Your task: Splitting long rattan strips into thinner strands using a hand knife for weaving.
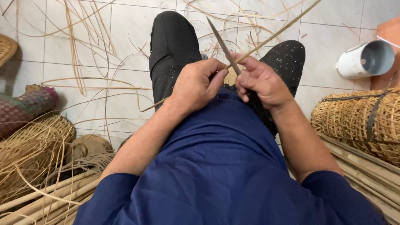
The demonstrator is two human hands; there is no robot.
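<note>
I sit with my knees up in black trousers [171,46], looking down at my lap. My left hand [196,85] is closed around a long thin cane strip [275,35] that runs from lower left, through my fist, up to the upper right. My right hand [262,83] grips a narrow dark knife blade [223,43] whose tip points up and to the left. The blade crosses the strip right where my two hands meet.
Loose cane strips [83,54] lie scattered over the white tiled floor. Woven baskets [33,146] and bamboo poles [54,196] sit at the left. A woven basket bundle [362,121] and more poles lie at the right, with a white cylinder [366,60] behind.
</note>
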